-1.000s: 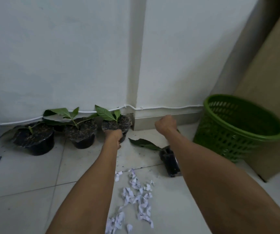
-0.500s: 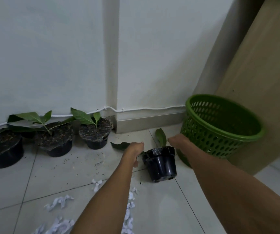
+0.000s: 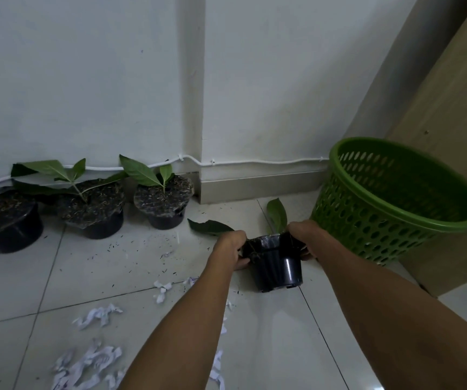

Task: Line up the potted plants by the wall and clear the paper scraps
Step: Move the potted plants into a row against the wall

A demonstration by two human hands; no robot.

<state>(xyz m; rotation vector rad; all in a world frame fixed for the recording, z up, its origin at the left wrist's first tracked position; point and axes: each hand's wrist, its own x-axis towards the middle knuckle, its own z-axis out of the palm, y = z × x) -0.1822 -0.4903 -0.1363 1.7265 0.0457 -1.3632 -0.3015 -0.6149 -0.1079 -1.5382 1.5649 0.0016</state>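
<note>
A small black pot point(image 3: 277, 267) lies tipped on its side on the tiled floor, its base towards me and its green leaves point(image 3: 276, 213) pointing at the wall. My left hand point(image 3: 231, 246) grips its rim on the left and my right hand point(image 3: 304, 235) grips the rim on the right. Three black potted plants stand in a row along the wall: one at the far left point(image 3: 4, 223), one in the middle point(image 3: 93, 208) and one by the wall corner point(image 3: 163, 202). White paper scraps point(image 3: 91, 358) lie scattered on the floor near me.
A green perforated plastic basket point(image 3: 395, 204) stands right of the tipped pot, against a leaning wooden board point(image 3: 451, 114). A white cable point(image 3: 255, 162) runs along the base of the wall. Soil crumbs speckle the tiles in front of the pots.
Both hands have come back from the wall row to the tipped pot and closed on its rim. The view has shifted right and closer.
</note>
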